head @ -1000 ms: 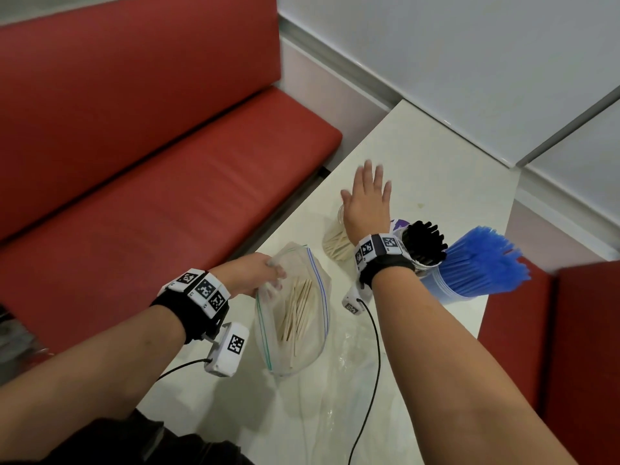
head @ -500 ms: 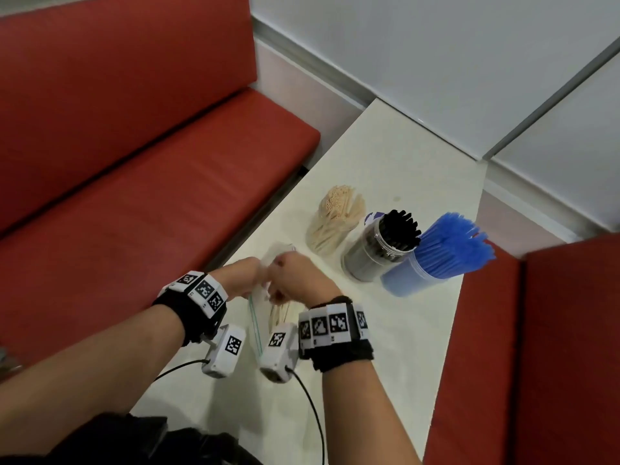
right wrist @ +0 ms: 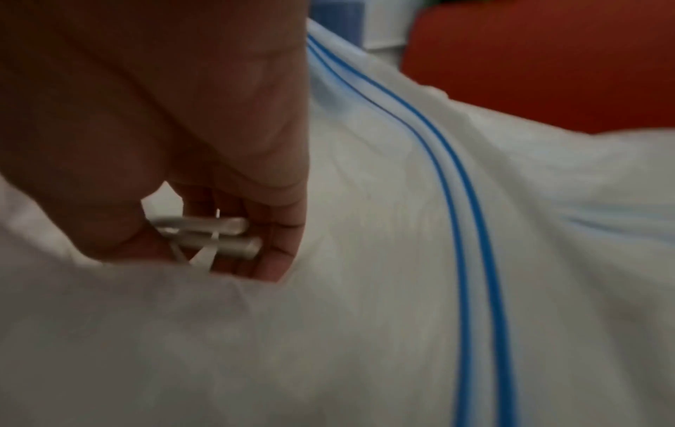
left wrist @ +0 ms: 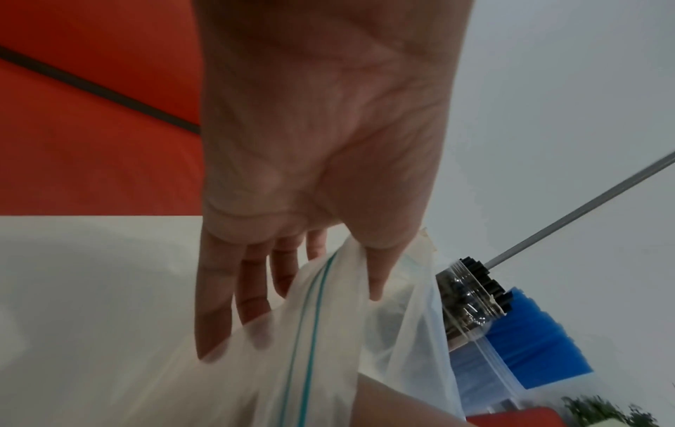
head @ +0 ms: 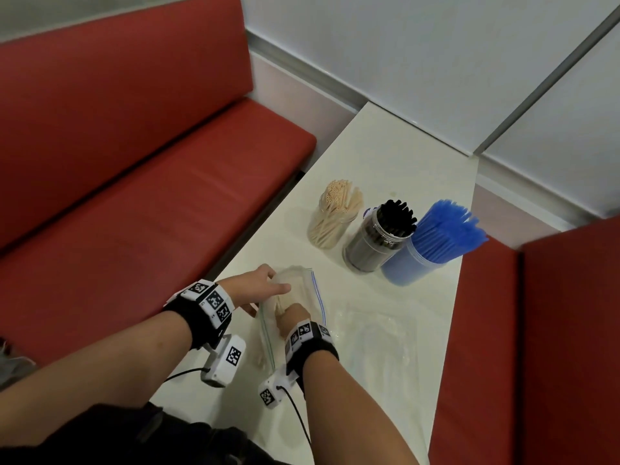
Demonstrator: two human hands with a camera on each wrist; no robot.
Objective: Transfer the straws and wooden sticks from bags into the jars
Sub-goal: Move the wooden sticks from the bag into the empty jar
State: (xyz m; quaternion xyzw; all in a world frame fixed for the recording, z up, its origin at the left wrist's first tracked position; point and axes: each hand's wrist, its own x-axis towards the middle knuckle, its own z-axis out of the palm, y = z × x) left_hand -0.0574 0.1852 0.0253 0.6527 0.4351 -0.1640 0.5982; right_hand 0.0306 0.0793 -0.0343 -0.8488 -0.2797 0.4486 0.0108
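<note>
A clear zip bag with a blue seal strip lies on the white table. My left hand pinches the bag's upper edge between thumb and fingers and holds the mouth apart. My right hand reaches inside the bag, its fingers curled round a few wooden sticks. Further back stand three jars: one with wooden sticks and pale straws, one with black straws, one with blue straws.
An empty clear bag lies flat to the right of my hands. Red bench seats flank the table on the left and right. A grey wall closes the far end. Cables trail from both wrist cameras.
My right hand came back from the jars to the bag and went into its mouth, where it now grips sticks. The left hand stayed on the bag's edge.
</note>
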